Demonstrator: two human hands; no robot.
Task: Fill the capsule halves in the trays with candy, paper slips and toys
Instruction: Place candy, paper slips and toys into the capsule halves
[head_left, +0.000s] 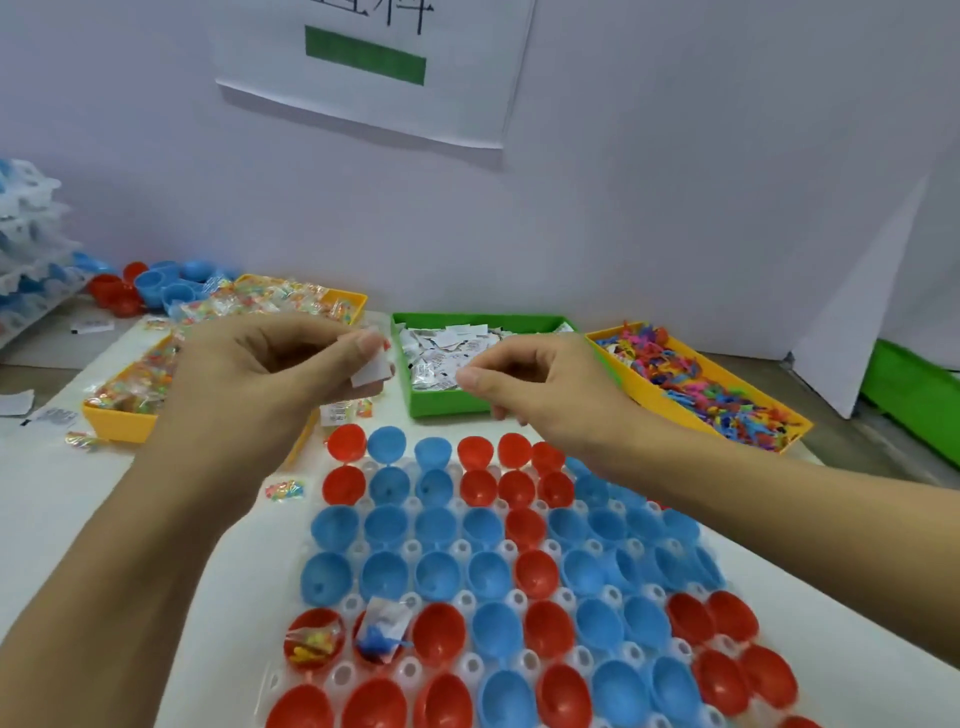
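A clear tray in front of me holds rows of red and blue capsule halves. At the front left, one red half holds candy and the one beside it holds a paper slip and a blue toy. My left hand is raised over the candy bin and pinches a white paper slip. My right hand hovers at the green slip bin. Its thumb and forefinger pinch together on what looks like a small white slip. The toy bin is at the right.
Loose candy packets and slips lie on the white table by the bins. Spare blue and red capsule halves are piled at the back left, beside a stack of clear trays. A wall with a paper sign closes the back.
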